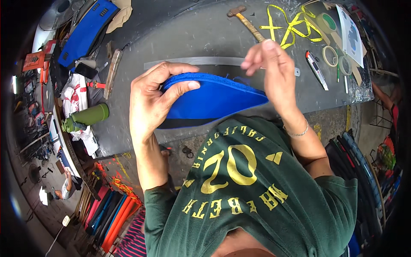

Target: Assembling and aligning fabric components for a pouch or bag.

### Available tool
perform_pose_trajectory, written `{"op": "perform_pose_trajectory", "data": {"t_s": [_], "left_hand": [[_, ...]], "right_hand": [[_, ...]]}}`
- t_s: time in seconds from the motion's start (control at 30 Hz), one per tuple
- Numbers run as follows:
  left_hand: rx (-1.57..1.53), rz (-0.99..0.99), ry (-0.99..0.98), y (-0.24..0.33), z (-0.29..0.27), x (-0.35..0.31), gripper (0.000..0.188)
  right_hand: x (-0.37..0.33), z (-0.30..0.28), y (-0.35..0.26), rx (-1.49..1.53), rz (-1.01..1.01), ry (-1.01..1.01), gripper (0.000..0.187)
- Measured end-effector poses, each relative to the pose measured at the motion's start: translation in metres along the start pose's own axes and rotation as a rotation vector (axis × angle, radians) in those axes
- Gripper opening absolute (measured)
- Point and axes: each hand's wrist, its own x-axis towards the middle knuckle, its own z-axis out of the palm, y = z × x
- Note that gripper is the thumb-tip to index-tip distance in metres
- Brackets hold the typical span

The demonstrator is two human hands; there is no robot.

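A blue fabric panel (209,103) with a dark underside is held up at the near edge of the table. Its upper edge is thick and curved, with frayed blue threads standing loose toward the right. My left hand (150,96) grips the panel's left end, thumb on the near face and fingers behind the edge. Above the panel's right tip is my right hand (276,75), raised with fingers curled and fingertips drawn together. Whether a thread lies in that pinch is too small to make out.
Behind the panel lies a metal ruler (192,62). Farther off are a hammer (248,23), a yellow tape measure (291,28), a utility knife (316,70) and tape rolls (330,56). At left sit a green bottle (92,114), a wooden strip (113,75) and another blue piece (87,32).
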Motion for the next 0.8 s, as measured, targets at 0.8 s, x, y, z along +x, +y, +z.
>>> {"op": "perform_pose_trajectory", "data": {"t_s": [0.8], "left_hand": [[-0.147, -0.063, 0.070, -0.025, -0.001, -0.012, 0.024]], "right_hand": [[0.006, 0.008, -0.011, -0.229, -0.345, -0.351, 0.007]]}}
